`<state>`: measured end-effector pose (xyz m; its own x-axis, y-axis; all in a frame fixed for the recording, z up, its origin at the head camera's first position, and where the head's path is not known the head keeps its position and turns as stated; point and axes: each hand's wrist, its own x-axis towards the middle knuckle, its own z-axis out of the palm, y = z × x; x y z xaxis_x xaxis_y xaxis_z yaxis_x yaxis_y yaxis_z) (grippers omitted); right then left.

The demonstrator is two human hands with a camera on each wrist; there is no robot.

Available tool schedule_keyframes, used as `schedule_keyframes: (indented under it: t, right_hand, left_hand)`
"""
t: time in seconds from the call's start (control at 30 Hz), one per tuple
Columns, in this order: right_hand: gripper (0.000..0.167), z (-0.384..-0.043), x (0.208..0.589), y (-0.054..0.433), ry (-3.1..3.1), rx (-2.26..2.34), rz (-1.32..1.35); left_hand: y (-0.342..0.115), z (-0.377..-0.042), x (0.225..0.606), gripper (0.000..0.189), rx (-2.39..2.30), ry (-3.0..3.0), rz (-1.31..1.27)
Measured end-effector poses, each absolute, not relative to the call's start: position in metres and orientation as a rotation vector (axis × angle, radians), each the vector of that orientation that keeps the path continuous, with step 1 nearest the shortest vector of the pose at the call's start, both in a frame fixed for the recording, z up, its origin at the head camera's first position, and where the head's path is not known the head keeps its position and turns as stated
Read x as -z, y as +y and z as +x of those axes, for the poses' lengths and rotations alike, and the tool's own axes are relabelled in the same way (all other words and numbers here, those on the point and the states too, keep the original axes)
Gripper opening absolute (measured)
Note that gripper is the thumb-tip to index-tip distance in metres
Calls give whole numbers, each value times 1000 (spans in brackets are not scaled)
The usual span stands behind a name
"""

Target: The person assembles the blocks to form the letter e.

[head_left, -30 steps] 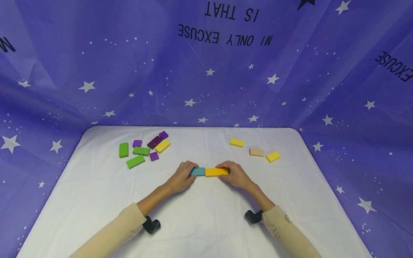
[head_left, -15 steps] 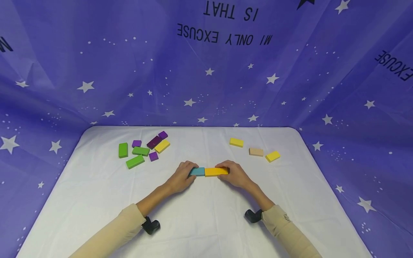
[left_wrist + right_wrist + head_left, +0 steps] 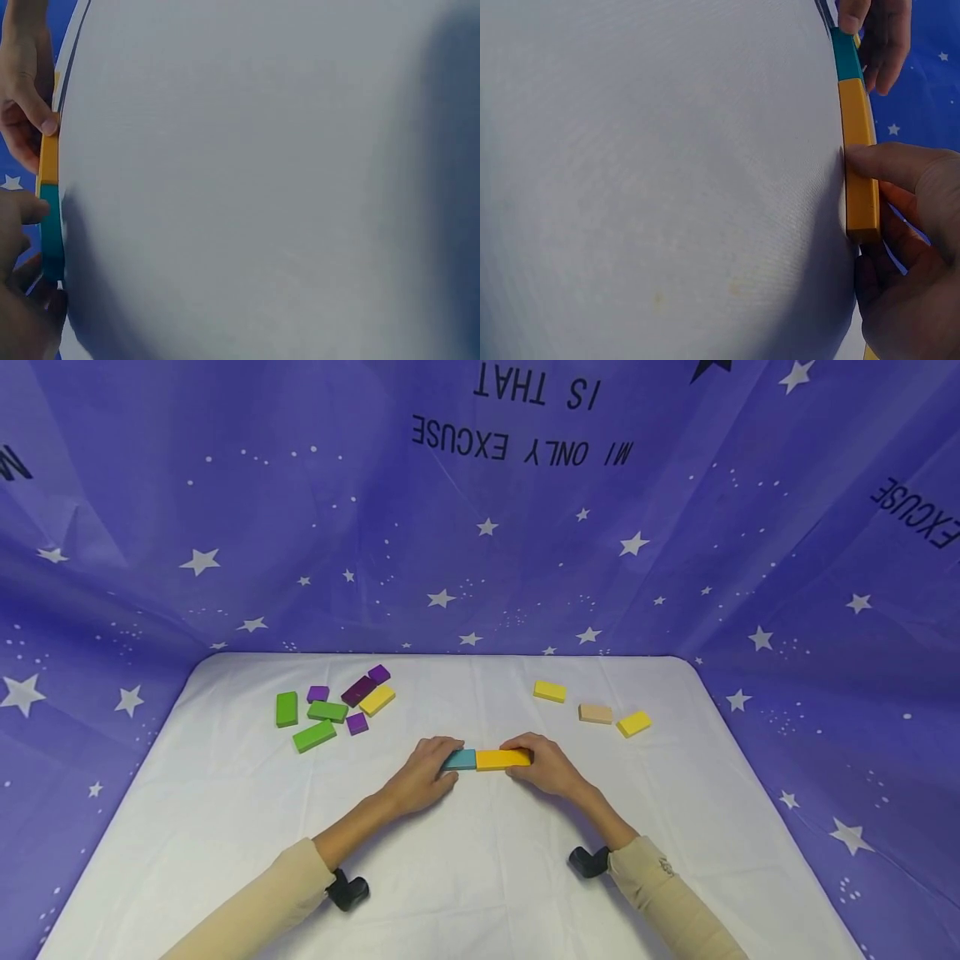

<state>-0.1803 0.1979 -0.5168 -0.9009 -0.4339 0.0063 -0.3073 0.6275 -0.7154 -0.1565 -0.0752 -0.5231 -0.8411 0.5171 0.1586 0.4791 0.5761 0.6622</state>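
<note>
A teal block (image 3: 461, 760) and an orange block (image 3: 501, 761) lie end to end on the white table, their short faces touching. My left hand (image 3: 424, 774) holds the teal block by its left part, thumb on the near side and fingers on the far side. In the left wrist view, the thumb (image 3: 31, 208) overlaps the edge of the teal block (image 3: 52, 236). My right hand (image 3: 549, 763) grips the right part of the orange block. The right wrist view shows that thumb pressed on the side of the orange block (image 3: 860, 199).
Back left lie several blocks: green (image 3: 315, 737), violet (image 3: 357, 723), dark purple (image 3: 359, 691) and yellow (image 3: 377, 700). At the back right are two yellow blocks (image 3: 550, 691) and a tan block (image 3: 595, 713). A blue star-printed curtain (image 3: 480, 568) borders the white table (image 3: 480, 877).
My left wrist has shifted slightly down and left, and the left thumb and fingers stand a little wider. The right hand and both joined blocks have stayed in place.
</note>
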Motion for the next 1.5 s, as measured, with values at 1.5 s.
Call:
schedule_keyframes:
  t: [1.5]
  right_hand:
    - [34,-208,507,231,2813,1406,-415]
  left_hand:
    - [-82,-125,514,63,-314,2866,1133]
